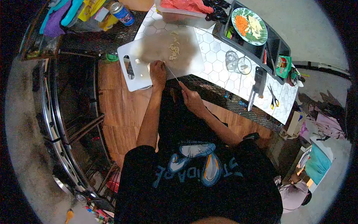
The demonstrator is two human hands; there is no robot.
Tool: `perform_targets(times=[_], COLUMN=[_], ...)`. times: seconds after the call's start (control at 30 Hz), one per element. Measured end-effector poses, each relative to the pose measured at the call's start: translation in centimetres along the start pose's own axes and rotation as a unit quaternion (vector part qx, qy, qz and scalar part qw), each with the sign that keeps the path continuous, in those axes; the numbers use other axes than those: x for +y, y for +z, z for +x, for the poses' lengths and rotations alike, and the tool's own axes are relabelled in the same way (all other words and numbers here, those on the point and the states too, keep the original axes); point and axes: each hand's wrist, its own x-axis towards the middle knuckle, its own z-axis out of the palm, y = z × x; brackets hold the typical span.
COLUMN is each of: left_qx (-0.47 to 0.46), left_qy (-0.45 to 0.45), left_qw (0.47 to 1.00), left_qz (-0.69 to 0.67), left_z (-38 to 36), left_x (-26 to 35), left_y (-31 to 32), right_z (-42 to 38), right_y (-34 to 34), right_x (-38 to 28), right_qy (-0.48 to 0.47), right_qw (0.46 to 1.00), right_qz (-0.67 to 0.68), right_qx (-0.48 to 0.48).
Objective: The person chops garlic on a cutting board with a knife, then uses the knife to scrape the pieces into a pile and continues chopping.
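Observation:
A white cutting board (141, 80) with a handle slot lies at the table's near left corner, its middle stained brownish. Small pale chopped pieces (173, 52) are scattered over it, with a few whiter bits near the slot. My left hand (158, 72) presses down on the board's near side, fingers closed on a pale piece of food (149, 68) that is mostly hidden. In my right hand (193, 100) is a kitchen knife (172, 73), held by its handle at the board's near edge. Its blade points up and left, its tip close to my left fingers.
A plate (265, 35) of orange shreds and pale slices rests on a black rack (278, 46). Right of the board are two glasses (244, 65), a dark-handled knife (257, 84) and scissors (274, 99). A blue can (122, 14) stands far left. Another person (292, 194) sits lower right.

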Motion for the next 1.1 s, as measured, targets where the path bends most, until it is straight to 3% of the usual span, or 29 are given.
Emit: perform_targets(times=[0.07, 0.2, 0.27, 0.37, 0.47, 0.6, 0.7, 0.8, 0.9, 0.97, 1.1], left_qx=[0.022, 0.016, 0.050, 0.030, 0.013, 0.041, 0.023, 0.047, 0.046, 0.039, 0.008], left_qy=[0.029, 0.002, 0.040, 0.098, 0.016, 0.056, -0.010, 0.020, 0.034, 0.041, 0.015], left_qw=[0.999, 1.000, 0.998, 0.995, 1.000, 0.998, 0.997, 0.997, 0.998, 0.998, 1.000], left_qz=[0.005, -0.024, -0.011, 0.005, -0.015, 0.002, -0.070, -0.052, -0.039, -0.006, -0.022], left_z=[-0.4, -1.1, -0.9, -0.7, -0.4, -0.8, -0.6, -0.8, -0.6, -0.8, -0.7], left_x=[-0.4, -0.3, -0.2, 1.2, 0.3, -0.9, -0.1, 0.1, -0.8, -0.3, -0.1], left_y=[0.3, 0.5, 0.7, -1.6, -0.3, 0.5, -0.4, 0.0, 0.0, -0.4, -0.5], right_z=[-0.2, -0.7, -0.1, 0.2, -0.3, -0.6, -0.5, 0.5, 1.0, 0.2, -0.2], right_y=[0.4, 1.1, 0.2, -0.3, -0.3, -1.0, 0.2, -0.1, 0.1, 0.1, -0.4], right_x=[0.1, 0.2, 0.0, -0.7, 0.2, -0.6, -0.3, -0.5, -0.6, 0.2, 0.3], right_qy=[-0.007, 0.032, -0.025, -0.006, -0.017, 0.014, -0.007, 0.062, 0.059, -0.025, 0.004], right_qw=[0.998, 0.994, 0.998, 0.998, 0.999, 1.000, 0.999, 0.995, 0.998, 0.997, 0.999], right_qz=[-0.054, -0.099, 0.008, 0.051, 0.041, -0.005, -0.038, -0.074, 0.014, 0.008, 0.017], right_qx=[0.032, 0.021, 0.059, 0.044, 0.018, -0.027, 0.021, -0.036, -0.008, 0.067, 0.046])
